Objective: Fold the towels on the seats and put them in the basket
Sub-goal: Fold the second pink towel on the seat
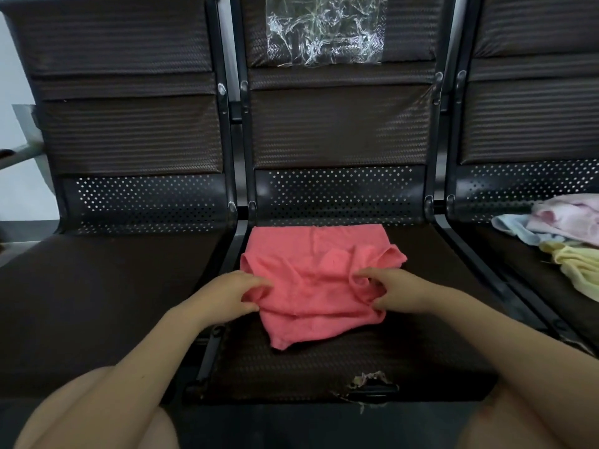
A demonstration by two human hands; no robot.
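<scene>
Dark middle seat (324, 367), crumpled pink towel (311, 286), both edges pinched

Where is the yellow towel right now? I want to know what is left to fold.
In the head view, the yellow towel lies unfolded on the right seat at the frame's right edge, just in front of the pink towel and blue towel.
</scene>
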